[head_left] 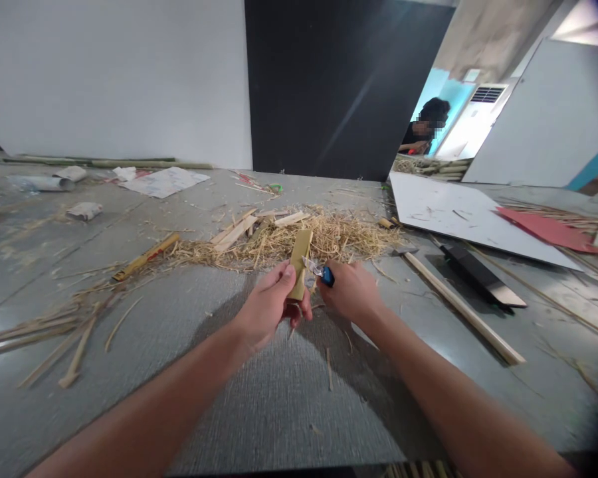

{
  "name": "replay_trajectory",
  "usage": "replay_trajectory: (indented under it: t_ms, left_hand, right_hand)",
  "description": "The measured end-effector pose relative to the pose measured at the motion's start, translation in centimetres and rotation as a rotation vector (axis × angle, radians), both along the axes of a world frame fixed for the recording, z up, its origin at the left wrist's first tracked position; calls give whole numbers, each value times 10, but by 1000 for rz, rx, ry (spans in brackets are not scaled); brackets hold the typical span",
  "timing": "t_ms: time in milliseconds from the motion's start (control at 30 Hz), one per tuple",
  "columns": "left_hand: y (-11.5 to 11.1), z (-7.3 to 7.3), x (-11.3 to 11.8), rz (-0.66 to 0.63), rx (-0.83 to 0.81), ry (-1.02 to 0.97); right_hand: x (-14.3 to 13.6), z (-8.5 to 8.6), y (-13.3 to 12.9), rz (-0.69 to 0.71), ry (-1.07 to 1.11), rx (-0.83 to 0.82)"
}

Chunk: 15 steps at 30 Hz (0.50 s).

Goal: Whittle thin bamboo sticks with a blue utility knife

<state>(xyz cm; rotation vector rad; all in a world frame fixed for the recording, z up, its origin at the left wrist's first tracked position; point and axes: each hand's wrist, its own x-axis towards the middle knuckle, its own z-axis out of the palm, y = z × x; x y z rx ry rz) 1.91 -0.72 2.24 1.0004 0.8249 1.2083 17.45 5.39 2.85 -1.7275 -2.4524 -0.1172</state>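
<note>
Both hands (274, 302) (351, 292) on bamboo strip (299, 262)

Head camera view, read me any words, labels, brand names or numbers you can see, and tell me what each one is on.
None can be read.
White printed paper sheet on the grey floor: markings too blurred.
Blue-handled small knife in the right hand: no legible brand.
Tan bamboo strip in the left hand: blank.
White air-conditioner unit: no legible label.
</note>
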Motion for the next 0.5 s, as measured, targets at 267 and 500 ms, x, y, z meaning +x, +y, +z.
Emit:
replay_trajectory:
  t_ms: [267, 500]
  left_hand:
    - [7, -7, -3, 38, -84, -124]
    - [6, -7, 0, 121, -161, -208]
  right_hand:
    - [-3, 0, -8, 234, -23, -44]
    - [-7, 2, -14, 275, -21, -70]
